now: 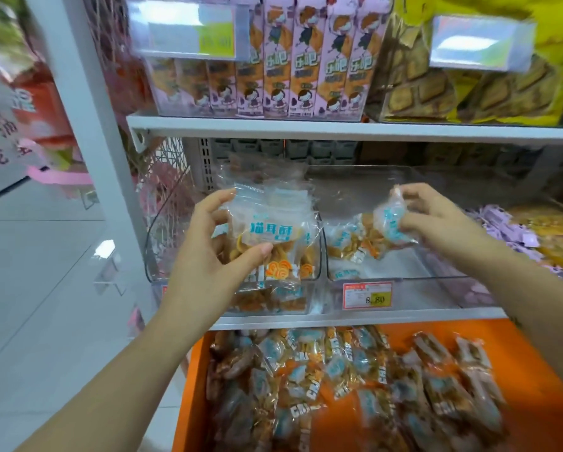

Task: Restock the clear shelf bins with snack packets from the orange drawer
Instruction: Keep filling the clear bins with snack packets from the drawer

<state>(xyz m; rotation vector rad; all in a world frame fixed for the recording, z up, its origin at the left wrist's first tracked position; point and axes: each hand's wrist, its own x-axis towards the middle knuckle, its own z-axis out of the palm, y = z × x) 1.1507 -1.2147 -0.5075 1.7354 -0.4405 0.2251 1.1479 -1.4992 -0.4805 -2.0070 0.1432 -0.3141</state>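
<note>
White shop shelving (306,128) filled the view, and nearest the camera the orange drawer (534,370) stood pulled out beneath it, with loose snack packets (339,380) heaped across its left and middle. Just above, the left hand (208,256) gripped a bundle of clear packets (273,230) between thumb and curled fingers, at the front of the left clear bin (153,256), which already held more. The right hand (436,216) pinched a single packet (391,223) over the right clear bin (404,278), where a few packets lay at the left side. A red price tag (367,295) hung below that bin. Farther up, pink cartons (306,76) and yellow bags (469,93) lined the upper shelf.
</note>
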